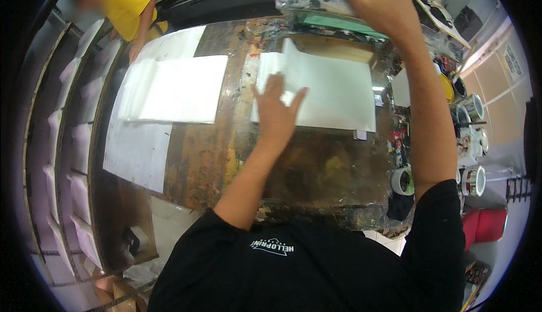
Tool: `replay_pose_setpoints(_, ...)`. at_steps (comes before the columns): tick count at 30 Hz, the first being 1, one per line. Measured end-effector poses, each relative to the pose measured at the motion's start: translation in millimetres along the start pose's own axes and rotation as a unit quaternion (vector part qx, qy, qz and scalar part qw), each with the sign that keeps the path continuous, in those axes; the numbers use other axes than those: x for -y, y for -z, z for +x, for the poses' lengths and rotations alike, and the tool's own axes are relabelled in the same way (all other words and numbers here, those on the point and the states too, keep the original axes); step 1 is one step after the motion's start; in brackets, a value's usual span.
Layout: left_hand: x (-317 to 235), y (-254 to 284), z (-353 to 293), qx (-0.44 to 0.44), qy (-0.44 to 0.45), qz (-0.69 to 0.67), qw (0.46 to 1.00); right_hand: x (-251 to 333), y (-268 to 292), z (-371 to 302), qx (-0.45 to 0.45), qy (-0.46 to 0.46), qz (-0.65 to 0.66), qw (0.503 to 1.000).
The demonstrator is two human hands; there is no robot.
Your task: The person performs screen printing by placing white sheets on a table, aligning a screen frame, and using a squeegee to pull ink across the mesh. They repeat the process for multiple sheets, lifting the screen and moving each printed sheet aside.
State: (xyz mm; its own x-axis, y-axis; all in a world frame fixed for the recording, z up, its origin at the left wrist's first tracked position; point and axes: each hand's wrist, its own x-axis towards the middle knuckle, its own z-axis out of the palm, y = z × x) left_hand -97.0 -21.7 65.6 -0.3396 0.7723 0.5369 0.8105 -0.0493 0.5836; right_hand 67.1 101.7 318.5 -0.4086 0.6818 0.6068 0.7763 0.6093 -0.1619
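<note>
Reaching up from the black shirt (316,272), both bare arms extend over the stained wooden table (316,171). The left hand (278,107) is released: its fingers are spread wide, with the thumb well apart, and they are slightly blurred. It is over the left part of the white sheet (336,94), which lies flat and reaches to the right of this hand; whether the fingertips press on it, I cannot tell. Just beyond these fingers, a narrow flap of the sheet stands up.

To the left of this hand, and apart from it, lies a white stack (180,89). Far to its right, several paint cans (473,180) stand beside the table.

Farther away, the right hand (384,4) is bent at the smeared, plastic-covered frame (305,1), with its thumb pointing away. The other fingers are partly hidden, so I cannot tell how firmly it is closed. Below this hand is a green panel (339,23). Far to the left of both hands, a person in a yellow shirt (124,7) leans toward the table.
</note>
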Motion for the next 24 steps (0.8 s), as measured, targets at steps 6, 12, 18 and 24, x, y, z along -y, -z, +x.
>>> replay_pose_setpoints(6,82.5,84.6,11.5,-0.032,0.069,0.101,0.992,-10.6,-5.1,-10.3,0.040,0.023,-0.017,0.999)
replay_pose_setpoints(12,57.0,41.7,2.6,0.019,-0.007,0.101,0.995,-17.1,-8.7,-0.1,0.028,0.034,-0.015,0.999)
replay_pose_setpoints(18,-37.2,-109.4,-54.9,0.274,-0.199,0.089,0.937,-22.3,-6.6,17.0,-0.014,0.060,-0.028,0.998)
replay_pose_setpoints(24,-51.9,-125.4,-59.1,0.291,-0.176,0.095,0.936,-16.5,4.8,22.5,0.031,0.024,-0.033,0.999)
